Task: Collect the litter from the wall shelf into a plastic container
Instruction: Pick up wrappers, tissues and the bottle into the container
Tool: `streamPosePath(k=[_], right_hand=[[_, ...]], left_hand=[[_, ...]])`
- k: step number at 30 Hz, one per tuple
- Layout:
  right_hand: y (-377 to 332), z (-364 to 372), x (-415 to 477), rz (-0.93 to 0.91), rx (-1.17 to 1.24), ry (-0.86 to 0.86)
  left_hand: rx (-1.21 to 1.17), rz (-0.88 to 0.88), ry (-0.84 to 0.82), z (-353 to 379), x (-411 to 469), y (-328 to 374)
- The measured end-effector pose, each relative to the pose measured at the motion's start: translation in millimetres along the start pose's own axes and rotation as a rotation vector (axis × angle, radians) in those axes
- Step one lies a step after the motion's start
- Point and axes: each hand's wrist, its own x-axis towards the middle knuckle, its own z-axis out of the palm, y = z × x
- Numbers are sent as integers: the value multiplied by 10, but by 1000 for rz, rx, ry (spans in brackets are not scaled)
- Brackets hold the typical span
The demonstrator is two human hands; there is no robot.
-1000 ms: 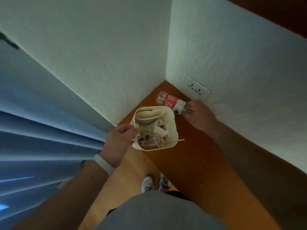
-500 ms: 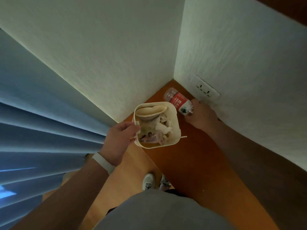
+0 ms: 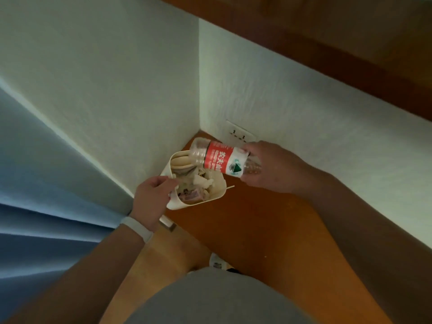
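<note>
Two hands: both were busy, one thing each.
Left hand (image 3: 153, 198): your fingers pinched the near rim of the cream plastic container with rounded corners (image 3: 211, 197), thumb inside the rim; you held it up at the corner end of the shelf.
Right hand (image 3: 268, 168): you had it clenched around one end of the clear plastic bottle with a red and white label (image 3: 219, 160); cap end hidden in your palm, so can't tell whether it was capped.
Bottle position: it lay tilted, almost sideways, its free end over the far part of the container mouth, off the shelf.
Container contents: already heaped with crumpled paper and wrappers (image 3: 198, 185); little free room showed.
Shelf: brown wooden wall shelf (image 3: 245, 220) sat in the wall corner below a white socket (image 3: 239, 135).
Leftover: thin pale stick (image 3: 230, 187) lay just beside the container's right edge, not yet collected.
Risk 1: you could have had the bottle roll off the heap onto the shelf or floor, since it looked longer than the free space.
Risk 2: your rim pinch was one-sided; the bottle's added weight could have tipped the container and spilled the litter.
Risk 3: you might have missed the stick, small and half hidden by the container.
</note>
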Motion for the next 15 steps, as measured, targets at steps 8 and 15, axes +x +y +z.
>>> streamPosePath(k=[8,15], right_hand=[[-496,208,-295,-13,-344,-68],[-892,592,-308,-43,-572,-76]], left_hand=[[22,105,-87,-54,-225,-39],[39,117,-191,-227,-410,-200]])
